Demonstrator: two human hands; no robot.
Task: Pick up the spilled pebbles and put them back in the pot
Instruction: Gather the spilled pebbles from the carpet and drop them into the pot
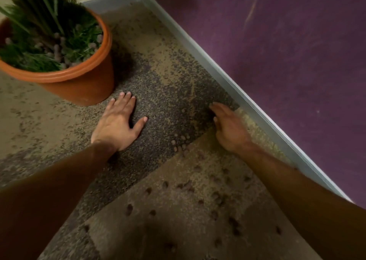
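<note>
An orange plastic pot (83, 81) with a green plant and pale pebbles inside stands on the floor at the upper left. My left hand (118, 123) lies flat on the speckled floor just below the pot, fingers apart and holding nothing. My right hand (229, 127) is on edge near the wall's base strip, fingers together and extended, with nothing seen in it. A small cluster of pale pebbles (179, 142) lies on the floor between my two hands. More pebbles (215, 196), darker in shadow, are scattered across the lighter floor below my right forearm.
A purple wall (277, 61) with a grey base strip (221, 71) runs diagonally along the right. The floor is a speckled terrazzo with dark and tan patches. The whole view is somewhat motion-blurred.
</note>
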